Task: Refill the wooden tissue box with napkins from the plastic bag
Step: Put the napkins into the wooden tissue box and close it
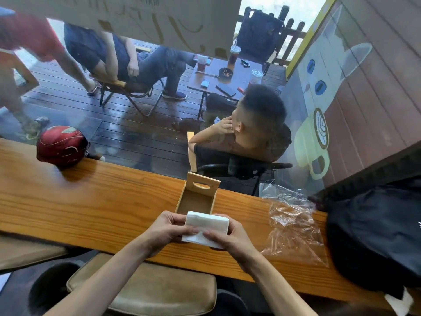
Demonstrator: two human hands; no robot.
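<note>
A stack of white napkins [206,225] is held between my two hands just in front of the wooden tissue box [196,197]. My left hand [169,229] grips the stack's left side, my right hand [229,236] its right side and near corner. The box stands on the wooden counter [91,201] with its slotted lid tipped up at the back, and its inside looks empty. The clear plastic bag [293,222] lies crumpled and flat on the counter to the right of the box.
A black bag [373,229] rests on the counter's right end beside the plastic bag. A red helmet [60,145] sits at the counter's far left. A padded stool [145,290] is below my arms. Behind the glass, people sit around a small table.
</note>
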